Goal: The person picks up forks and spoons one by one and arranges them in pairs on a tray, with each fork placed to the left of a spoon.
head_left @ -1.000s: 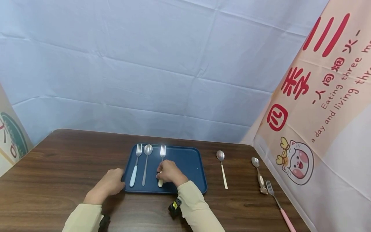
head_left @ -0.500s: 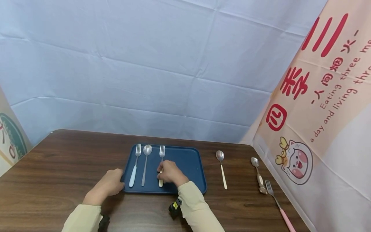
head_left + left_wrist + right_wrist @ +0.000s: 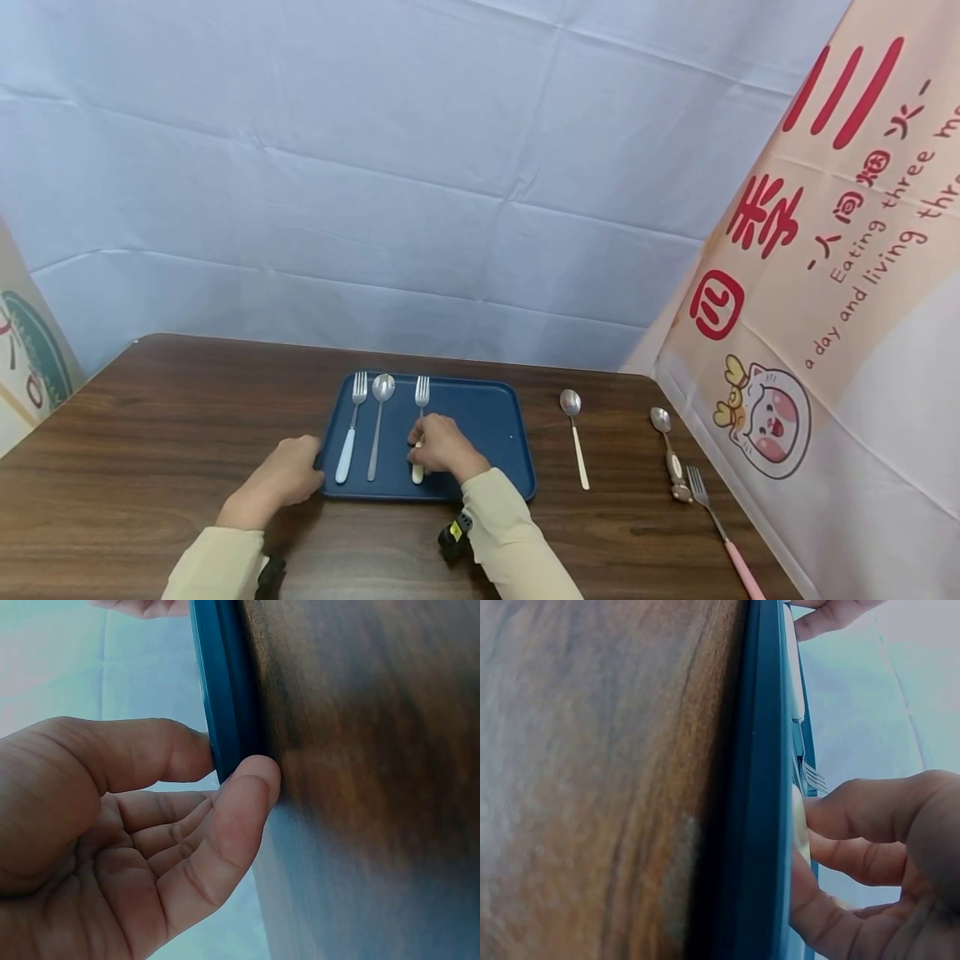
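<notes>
In the head view a dark blue tray (image 3: pixel 480 433) lies on the table. My left hand (image 3: pixel 288 475) pinches its near left corner; the left wrist view has the thumb on the tray's rim (image 3: pixel 221 690) and a fingertip at its underside. My right hand (image 3: pixel 442 446) pinches the cream handle of a fork (image 3: pixel 422 392) that lies in the tray, tines pointing away. Part of that handle is hidden by the fingers. Left of it in the tray lie a plain metal spoon (image 3: pixel 381 408) and a fork with a pale blue handle (image 3: pixel 347 454), roughly side by side.
On the brown wooden table (image 3: pixel 187 417), right of the tray, lies a cream-handled spoon (image 3: pixel 576 437). Farther right are a spoon with a brown figured handle (image 3: pixel 670 454) and a pink-handled fork (image 3: pixel 723 533). Cloth (image 3: pixel 375 208) hangs behind the table.
The handle end of the cream fork has shifted very slightly right with my right hand. My left hand and the tray have stayed put.
</notes>
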`<state>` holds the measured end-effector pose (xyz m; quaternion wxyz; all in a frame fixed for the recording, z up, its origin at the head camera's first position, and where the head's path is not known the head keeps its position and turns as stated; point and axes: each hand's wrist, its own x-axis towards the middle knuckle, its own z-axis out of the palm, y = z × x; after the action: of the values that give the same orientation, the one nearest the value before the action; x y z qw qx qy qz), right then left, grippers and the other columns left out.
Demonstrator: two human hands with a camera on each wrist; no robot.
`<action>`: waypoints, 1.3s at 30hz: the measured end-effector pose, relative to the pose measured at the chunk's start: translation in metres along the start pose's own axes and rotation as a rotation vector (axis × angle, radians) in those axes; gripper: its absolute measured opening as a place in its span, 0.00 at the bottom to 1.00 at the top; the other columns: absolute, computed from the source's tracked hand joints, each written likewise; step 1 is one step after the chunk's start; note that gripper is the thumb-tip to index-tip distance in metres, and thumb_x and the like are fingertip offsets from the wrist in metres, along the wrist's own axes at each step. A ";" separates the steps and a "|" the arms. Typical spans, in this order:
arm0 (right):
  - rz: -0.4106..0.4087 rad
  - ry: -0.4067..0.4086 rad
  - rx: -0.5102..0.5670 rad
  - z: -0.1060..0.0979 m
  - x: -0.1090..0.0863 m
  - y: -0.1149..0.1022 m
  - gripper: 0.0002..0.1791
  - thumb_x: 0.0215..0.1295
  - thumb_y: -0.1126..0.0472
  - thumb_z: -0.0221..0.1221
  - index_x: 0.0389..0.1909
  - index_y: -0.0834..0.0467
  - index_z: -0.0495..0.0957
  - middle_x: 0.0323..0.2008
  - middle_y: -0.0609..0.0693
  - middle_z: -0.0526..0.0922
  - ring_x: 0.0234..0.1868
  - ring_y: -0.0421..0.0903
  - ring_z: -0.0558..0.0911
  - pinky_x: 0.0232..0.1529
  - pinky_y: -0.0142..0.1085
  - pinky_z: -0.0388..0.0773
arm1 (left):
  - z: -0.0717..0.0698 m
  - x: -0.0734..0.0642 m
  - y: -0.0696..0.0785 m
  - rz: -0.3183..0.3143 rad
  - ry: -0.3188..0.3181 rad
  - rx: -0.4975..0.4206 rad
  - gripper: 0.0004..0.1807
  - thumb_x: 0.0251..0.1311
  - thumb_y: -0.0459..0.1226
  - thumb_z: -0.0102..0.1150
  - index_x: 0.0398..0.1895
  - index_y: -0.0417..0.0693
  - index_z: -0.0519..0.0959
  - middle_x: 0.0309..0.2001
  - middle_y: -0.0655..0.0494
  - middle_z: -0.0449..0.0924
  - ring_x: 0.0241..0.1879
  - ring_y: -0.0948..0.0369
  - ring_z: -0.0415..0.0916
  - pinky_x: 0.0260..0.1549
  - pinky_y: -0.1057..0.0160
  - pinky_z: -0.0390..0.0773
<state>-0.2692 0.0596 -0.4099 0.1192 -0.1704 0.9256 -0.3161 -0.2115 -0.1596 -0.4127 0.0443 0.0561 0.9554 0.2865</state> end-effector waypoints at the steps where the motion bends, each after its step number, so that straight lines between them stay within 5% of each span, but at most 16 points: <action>1: -0.002 0.000 -0.002 0.000 0.000 0.000 0.09 0.56 0.69 0.61 0.39 0.65 0.79 0.29 0.53 0.77 0.17 0.42 0.77 0.20 0.33 0.74 | 0.000 0.000 0.000 0.000 0.000 0.002 0.04 0.51 0.24 0.52 0.31 0.31 0.72 0.19 0.50 0.68 0.16 0.59 0.68 0.16 0.61 0.68; 23: -0.062 -0.065 -0.414 -0.019 -0.015 -0.018 0.19 0.52 0.63 0.65 0.47 0.59 0.79 0.37 0.50 0.75 0.32 0.43 0.69 0.33 0.35 0.72 | 0.000 0.000 0.001 -0.010 0.000 0.007 0.06 0.52 0.25 0.52 0.34 0.30 0.72 0.20 0.49 0.67 0.16 0.58 0.68 0.16 0.61 0.68; 39: -0.090 -0.056 -0.427 -0.020 -0.015 -0.012 0.17 0.50 0.64 0.66 0.44 0.58 0.80 0.32 0.47 0.72 0.31 0.42 0.67 0.29 0.33 0.70 | 0.000 0.000 0.002 -0.021 -0.007 0.009 0.05 0.52 0.25 0.52 0.33 0.30 0.72 0.19 0.50 0.68 0.16 0.59 0.68 0.16 0.61 0.68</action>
<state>-0.2596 0.0673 -0.3851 0.0919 -0.2417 0.9593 -0.1131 -0.2115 -0.1582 -0.4116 0.0506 0.0472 0.9571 0.2815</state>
